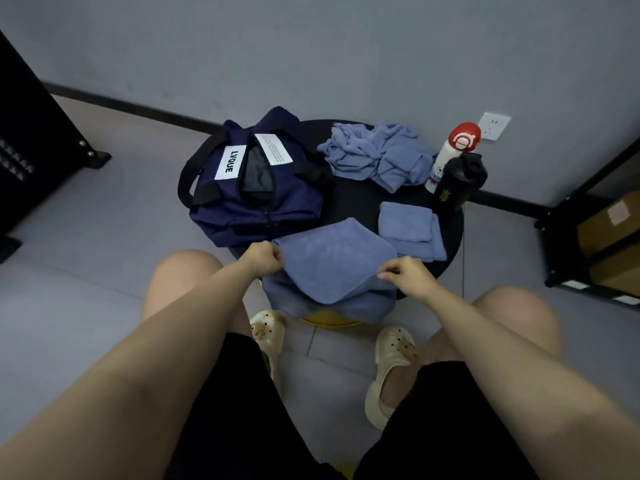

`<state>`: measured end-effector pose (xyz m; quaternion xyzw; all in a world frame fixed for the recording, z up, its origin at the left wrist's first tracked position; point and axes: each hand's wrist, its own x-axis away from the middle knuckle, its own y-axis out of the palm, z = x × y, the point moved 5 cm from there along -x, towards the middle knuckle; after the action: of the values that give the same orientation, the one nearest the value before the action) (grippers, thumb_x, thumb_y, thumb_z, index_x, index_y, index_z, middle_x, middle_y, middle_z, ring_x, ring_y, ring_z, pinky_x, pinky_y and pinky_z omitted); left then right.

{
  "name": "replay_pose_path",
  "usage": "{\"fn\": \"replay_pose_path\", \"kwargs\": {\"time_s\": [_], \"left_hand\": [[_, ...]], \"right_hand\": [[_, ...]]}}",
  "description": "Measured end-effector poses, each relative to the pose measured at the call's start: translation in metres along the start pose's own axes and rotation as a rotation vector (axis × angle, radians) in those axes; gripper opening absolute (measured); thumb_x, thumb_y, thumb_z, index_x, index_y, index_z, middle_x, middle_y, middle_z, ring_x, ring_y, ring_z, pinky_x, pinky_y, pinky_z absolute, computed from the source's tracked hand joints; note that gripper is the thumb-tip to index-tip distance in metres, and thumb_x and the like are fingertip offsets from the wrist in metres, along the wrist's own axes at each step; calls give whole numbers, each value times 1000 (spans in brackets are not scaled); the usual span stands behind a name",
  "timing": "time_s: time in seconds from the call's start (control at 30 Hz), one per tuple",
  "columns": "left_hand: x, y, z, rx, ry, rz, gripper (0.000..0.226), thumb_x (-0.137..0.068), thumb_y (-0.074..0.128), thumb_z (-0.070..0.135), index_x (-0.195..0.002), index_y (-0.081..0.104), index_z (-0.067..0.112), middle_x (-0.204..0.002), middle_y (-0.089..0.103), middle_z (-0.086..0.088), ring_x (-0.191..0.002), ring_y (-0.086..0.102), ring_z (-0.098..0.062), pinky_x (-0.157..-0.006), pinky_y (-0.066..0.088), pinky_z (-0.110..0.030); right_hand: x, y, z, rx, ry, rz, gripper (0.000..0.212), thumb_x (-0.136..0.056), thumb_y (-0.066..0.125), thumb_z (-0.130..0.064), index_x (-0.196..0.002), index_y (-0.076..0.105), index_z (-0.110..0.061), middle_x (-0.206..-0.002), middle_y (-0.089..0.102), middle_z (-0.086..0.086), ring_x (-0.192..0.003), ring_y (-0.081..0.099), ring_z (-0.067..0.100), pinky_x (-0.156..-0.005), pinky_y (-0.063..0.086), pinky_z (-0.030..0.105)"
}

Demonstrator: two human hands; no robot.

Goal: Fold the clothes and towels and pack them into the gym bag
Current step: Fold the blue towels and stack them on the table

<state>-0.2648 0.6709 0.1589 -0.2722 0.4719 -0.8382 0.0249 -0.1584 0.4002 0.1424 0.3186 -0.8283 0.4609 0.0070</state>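
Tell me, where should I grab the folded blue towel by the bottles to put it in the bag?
Probably pinch the folded towel by its left and right edges, coming from above. It lies flat in stacked layers, so holding both sides should keep the fold together.

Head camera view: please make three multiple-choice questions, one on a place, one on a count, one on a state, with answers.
1. Where is the folded towel stack?
A. inside the gym bag
B. on the round table, right of the gym bag
C. on the floor

2. How many bottles stand on the table?
A. one
B. two
C. four

3. The gym bag's zipper is:
A. open
B. closed
C. hidden

Answers: 1 B, it lies on the table. 2 B, a white bottle and a black bottle. 3 A, the dark lining shows.
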Motion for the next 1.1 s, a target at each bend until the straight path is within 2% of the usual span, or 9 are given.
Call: {"fn": "replay_pose_path", "kwargs": {"time_s": [0.1,0.2,0.27,0.37,0.5,0.73,0.8,0.9,1.1], "left_hand": [[1,16,-2,-58,-45,-175,23,-88,51,10,-66,44,12,-72,45,-3,-74,41,-17,-56,32,-22],[-2,21,-3,-49,-64,-273,5,-89,51,7,-85,53,11,-91,51,-7,-84,44,-18,-71,38,-24],[-7,14,-1,-14,-63,-258,12,-90,52,5,-95,62,9,-98,54,-8,-90,49,-19,-77,42,-25],[-20,-4,8,2,-60,-188,24,-92,51,5,-112,64,5,-114,60,-10,-100,56,-22,-85,46,-26],[-39,-16,15,43,-100,-201,26,-94,49,2,-119,58,3,-115,55,-12,-101,58,-24,-80,45,-26],[-68,-9,9,8,-201,-233,19,-92,41,4,-100,57,-2,-95,54,-15,-79,50,-24,-69,41,-32],[-71,-4,9,1,-225,-262,20,-92,41,7,-103,55,-2,-102,53,-17,-86,53,-28,-76,44,-35],[-75,7,9,17,-238,-348,44,-95,44,14,-136,40,0,-138,43,-15,-126,43,-33,-107,36,-43],[-78,16,6,-89,-175,-385,37,-94,48,15,-131,51,7,-136,48,-10,-118,48,-27,-100,40,-36]], "right_hand": [[-2,19,9,76,-7,-137,12,-88,68,-18,-96,74,-11,-100,71,1,-98,63,18,-80,45,26],[-3,25,7,117,-28,-250,18,-84,72,-17,-101,73,-11,-103,70,0,-97,62,14,-83,46,24],[-8,17,2,152,-35,-283,26,-83,73,-23,-107,71,-12,-105,67,0,-96,58,12,-82,43,22],[-27,-13,-4,206,-6,-204,25,-88,68,-26,-107,70,-11,-110,67,4,-100,59,19,-84,44,26],[-48,-46,-3,267,89,-120,27,-93,60,-27,-112,68,-9,-112,65,10,-106,57,25,-92,44,31],[-66,-37,18,146,351,-43,42,-101,39,-32,-120,57,1,-113,61,20,-94,55,29,-86,49,37],[-69,-29,24,68,415,-75,42,-102,35,-32,-123,53,-1,-120,58,19,-102,57,30,-87,50,38],[-72,-19,32,-65,442,-106,34,-101,40,-28,-124,54,-7,-120,58,16,-107,59,31,-89,52,40],[-78,-13,31,-231,360,-52,23,-89,65,-15,-111,64,-6,-110,63,12,-90,58,22,-76,51,31]]}}
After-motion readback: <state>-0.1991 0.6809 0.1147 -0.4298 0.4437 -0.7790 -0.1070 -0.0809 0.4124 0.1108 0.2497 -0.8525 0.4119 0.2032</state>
